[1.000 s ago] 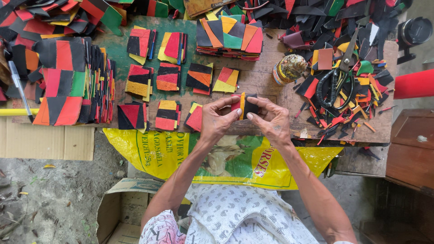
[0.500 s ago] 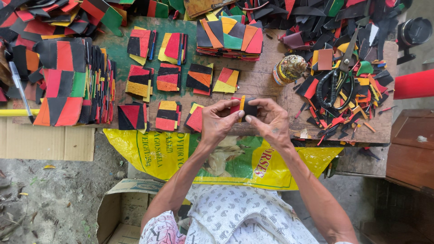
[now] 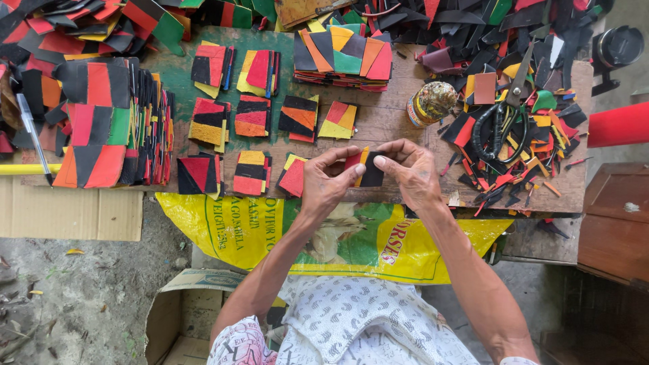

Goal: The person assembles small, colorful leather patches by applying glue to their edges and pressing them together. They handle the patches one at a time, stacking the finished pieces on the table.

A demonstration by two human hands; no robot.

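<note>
Red, yellow and black, a small patchwork piece (image 3: 364, 169) is pinched between the left hand (image 3: 326, 184) and right hand (image 3: 414, 174), fingertips of both closed on it, just above the bench's (image 3: 392, 122) front edge near its middle. Scissors (image 3: 501, 115) lie among scraps toward the right edge.

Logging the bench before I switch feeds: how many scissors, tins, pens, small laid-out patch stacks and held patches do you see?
Scissors: 1
Round tin: 1
Pen: 1
Small patch stacks laid in rows: 9
Patch pinched by left hand and right hand: 1
Total: 13
</note>
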